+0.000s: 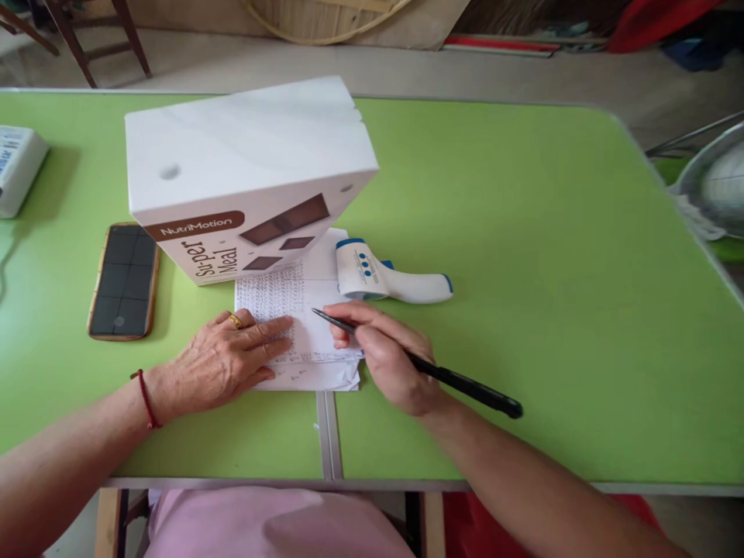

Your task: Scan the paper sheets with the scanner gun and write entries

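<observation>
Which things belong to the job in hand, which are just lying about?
In use:
pen, in the right hand
handwritten papers, under the left hand

Seemingly just lying about:
NutriMotion carton
phone
thermometer gun (role unclear)
white device, far left

Soft light pales the green table (552,232) at left, with faint shadows and blurry outer edges.

On the surface (552,271) before you, your left grip (224,358) rests on the papers (319,341), with the phone (125,283) beyond it to its left and the box (249,155) beyond it, while the thermometer (366,271) lies just beyond your right grip (387,353), which holds the pen (465,382).
</observation>
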{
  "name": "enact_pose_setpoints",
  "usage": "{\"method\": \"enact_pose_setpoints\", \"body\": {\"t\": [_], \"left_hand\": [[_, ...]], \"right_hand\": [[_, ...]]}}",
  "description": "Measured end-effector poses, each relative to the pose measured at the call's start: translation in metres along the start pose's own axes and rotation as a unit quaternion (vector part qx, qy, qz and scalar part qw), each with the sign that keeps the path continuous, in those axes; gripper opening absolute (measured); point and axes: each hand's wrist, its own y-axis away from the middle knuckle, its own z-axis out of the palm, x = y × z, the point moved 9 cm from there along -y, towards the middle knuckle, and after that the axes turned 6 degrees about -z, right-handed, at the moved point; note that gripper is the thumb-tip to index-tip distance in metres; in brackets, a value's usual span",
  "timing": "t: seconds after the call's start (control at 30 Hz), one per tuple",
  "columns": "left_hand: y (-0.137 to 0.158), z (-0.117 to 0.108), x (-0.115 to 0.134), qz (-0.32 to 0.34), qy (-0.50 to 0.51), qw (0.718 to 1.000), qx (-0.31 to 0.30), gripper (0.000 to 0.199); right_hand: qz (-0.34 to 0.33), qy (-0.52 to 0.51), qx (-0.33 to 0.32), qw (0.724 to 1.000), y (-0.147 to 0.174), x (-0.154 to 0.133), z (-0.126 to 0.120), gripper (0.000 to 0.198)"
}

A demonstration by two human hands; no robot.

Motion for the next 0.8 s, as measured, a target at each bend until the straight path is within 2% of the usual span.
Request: {"method": "enact_pose_setpoints", "body": {"t": [0.1, 0.33, 0.5, 0.8], "left_hand": [[0.0, -0.001, -0.001, -0.003, 0.005, 1.0, -0.001, 0.03], [-0.001, -0.002, -0.001, -0.006, 0.003, 1.0, -0.006, 0.03], [0.0, -0.001, -0.001, -0.004, 0.003, 1.0, -0.009, 0.03], [-0.001, -0.001, 0.0, -0.003, 0.004, 1.0, -0.003, 0.03]], "right_hand": [[0.023, 0.069, -0.001, 0.997, -0.001, 0.003, 0.002, 0.013], [-0.029, 0.157, 0.03, 0.987, -0.005, -0.006, 0.007, 0.002], [-0.056, 0.183, 0.012, 0.982, -0.006, -0.008, 0.009, 0.006], [-0.059, 0.199, 0.004, 0.978, -0.006, -0.008, 0.011, 0.006]]}}
